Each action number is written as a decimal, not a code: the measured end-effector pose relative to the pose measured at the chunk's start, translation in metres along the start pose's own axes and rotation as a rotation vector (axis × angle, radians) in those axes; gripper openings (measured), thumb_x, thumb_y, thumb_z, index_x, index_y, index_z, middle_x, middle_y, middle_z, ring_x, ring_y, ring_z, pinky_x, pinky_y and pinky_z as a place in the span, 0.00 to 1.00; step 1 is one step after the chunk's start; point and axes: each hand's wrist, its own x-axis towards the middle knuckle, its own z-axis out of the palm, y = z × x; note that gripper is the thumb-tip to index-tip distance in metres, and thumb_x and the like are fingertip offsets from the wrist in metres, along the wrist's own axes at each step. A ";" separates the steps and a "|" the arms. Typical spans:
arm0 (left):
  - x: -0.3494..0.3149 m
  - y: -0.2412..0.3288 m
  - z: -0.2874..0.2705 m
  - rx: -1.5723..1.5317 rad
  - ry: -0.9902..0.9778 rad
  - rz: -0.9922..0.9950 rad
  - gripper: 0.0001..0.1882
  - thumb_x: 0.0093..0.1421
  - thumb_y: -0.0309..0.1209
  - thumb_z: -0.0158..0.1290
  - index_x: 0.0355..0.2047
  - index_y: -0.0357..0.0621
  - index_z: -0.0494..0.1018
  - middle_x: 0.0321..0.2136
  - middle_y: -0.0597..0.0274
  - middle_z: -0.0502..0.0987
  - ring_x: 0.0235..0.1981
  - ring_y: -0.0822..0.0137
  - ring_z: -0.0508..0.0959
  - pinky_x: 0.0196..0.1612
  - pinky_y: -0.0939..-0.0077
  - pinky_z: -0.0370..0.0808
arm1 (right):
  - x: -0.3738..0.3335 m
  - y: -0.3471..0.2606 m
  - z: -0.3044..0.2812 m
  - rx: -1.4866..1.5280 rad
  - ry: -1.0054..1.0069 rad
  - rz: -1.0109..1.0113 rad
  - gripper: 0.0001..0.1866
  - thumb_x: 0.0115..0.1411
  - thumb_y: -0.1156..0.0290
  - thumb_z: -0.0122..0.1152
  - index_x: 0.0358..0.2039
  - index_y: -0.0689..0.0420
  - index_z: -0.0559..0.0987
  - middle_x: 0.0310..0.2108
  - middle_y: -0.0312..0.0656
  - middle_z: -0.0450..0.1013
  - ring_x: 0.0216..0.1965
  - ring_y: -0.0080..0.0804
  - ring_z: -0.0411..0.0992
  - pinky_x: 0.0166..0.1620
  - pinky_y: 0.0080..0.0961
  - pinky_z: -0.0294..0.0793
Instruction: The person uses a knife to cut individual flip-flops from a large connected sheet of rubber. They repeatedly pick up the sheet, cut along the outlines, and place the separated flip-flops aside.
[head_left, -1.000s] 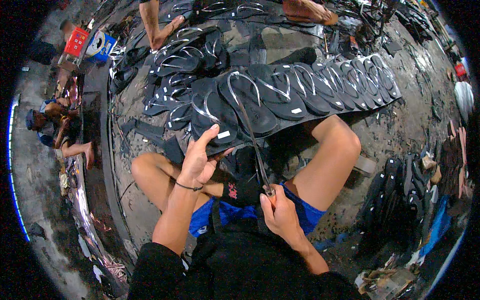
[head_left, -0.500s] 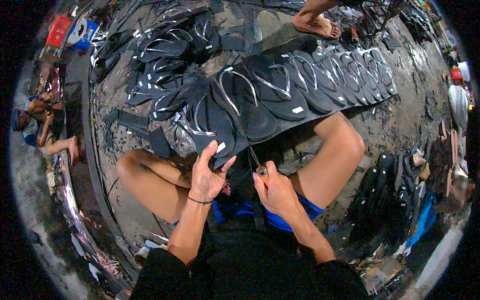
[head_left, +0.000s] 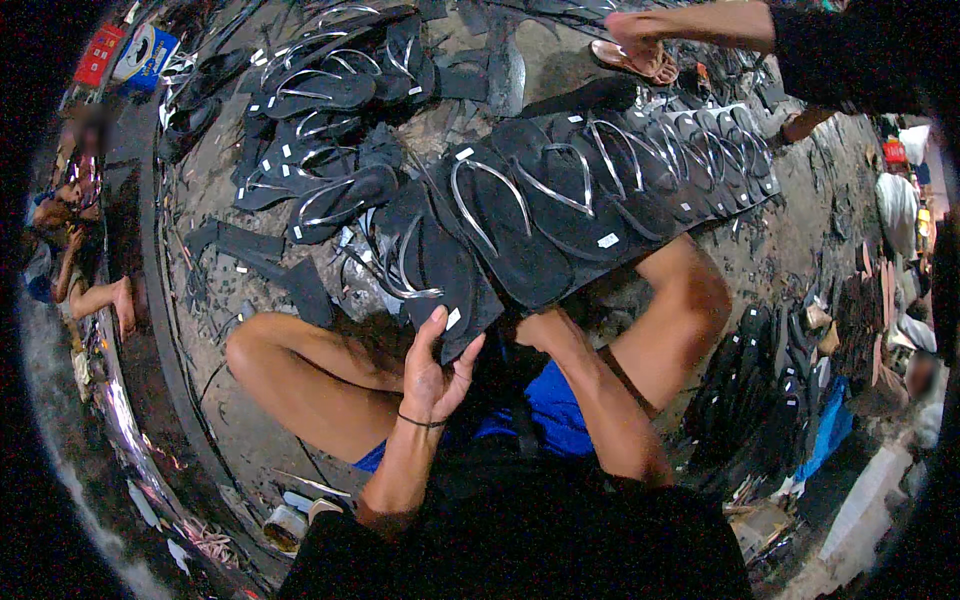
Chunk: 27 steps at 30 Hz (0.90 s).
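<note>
My left hand [head_left: 434, 375] grips the near corner of a black rubber piece with a flip-flop [head_left: 428, 255] on it, thumb on top beside a white label. Silver straps are fitted to its sole. A slit parts this piece from a long black rubber sheet [head_left: 548, 290] carrying a row of flip-flops with silver straps, stretched out to the right over my right leg. My right hand [head_left: 540, 330] reaches in under the sheet's near edge by the slit. Its fingers, and anything in them, are hidden.
Loose flip-flops [head_left: 320, 92] lie piled at the far left, with black rubber offcuts [head_left: 305, 290] below them. Another person's arm [head_left: 700, 25] reaches in at the top right. More black soles [head_left: 745, 390] stand at right. A seated person [head_left: 75, 240] is beyond the left ledge.
The slit has opened wider, and the left piece has tilted toward me. My right hand, earlier showing a thin blade, has slid under the sheet. Another person's arm has appeared at top right.
</note>
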 end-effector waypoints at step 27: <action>-0.176 0.142 0.038 0.598 -0.047 1.196 0.35 0.57 0.21 0.57 0.64 0.40 0.59 0.49 0.48 0.76 0.48 0.57 0.80 0.53 0.65 0.78 | -0.060 -0.122 -0.063 1.154 0.160 -0.144 0.13 0.57 0.74 0.66 0.43 0.56 0.76 0.29 0.31 0.73 0.28 0.19 0.71 0.31 0.22 0.74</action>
